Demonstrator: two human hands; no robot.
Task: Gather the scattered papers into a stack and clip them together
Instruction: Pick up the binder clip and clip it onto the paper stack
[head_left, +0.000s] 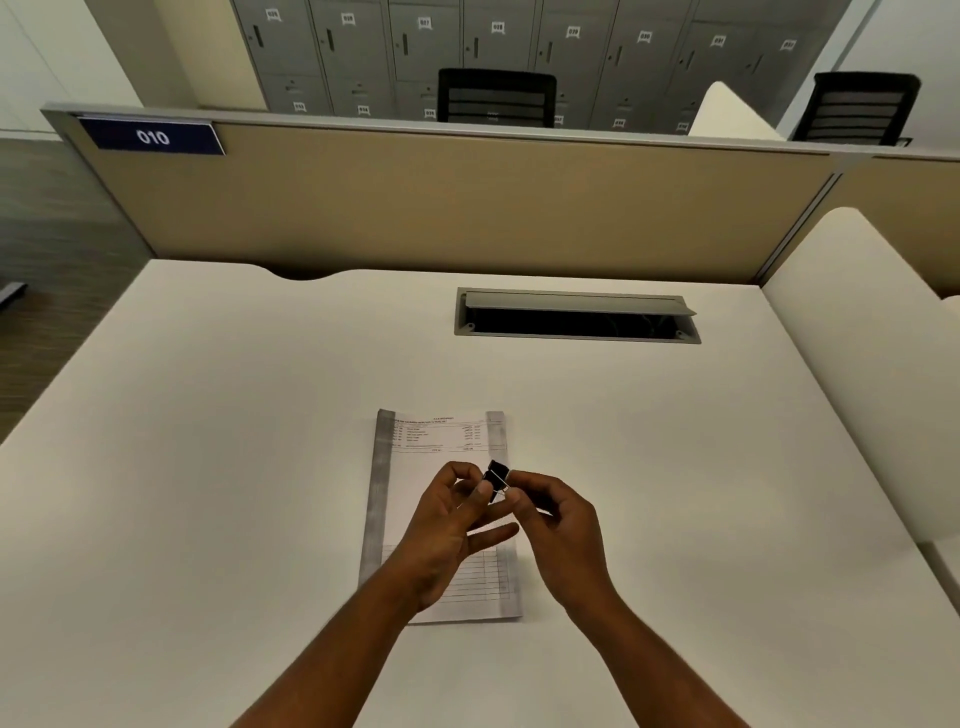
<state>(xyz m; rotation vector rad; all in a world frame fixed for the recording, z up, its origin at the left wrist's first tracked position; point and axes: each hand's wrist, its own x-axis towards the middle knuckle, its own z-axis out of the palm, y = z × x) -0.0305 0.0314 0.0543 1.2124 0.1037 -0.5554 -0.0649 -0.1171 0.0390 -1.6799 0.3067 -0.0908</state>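
— What is the desk made of?
— It looks like smooth matt laminate, off-white. The papers on it are plain matt paper with printed text, and grey along one edge.
— And the binder clip?
— Black, slightly glossy, with thin shiny wire handles; it looks like metal.
— The partition?
— Matt beige panel with a grey metal-looking frame. The cable hatch has a smooth grey matt flap.

White counter fills lower frame; paper stack lies flat at centre-bottom; grey cable hatch, lid ajar, set in upper-centre right.
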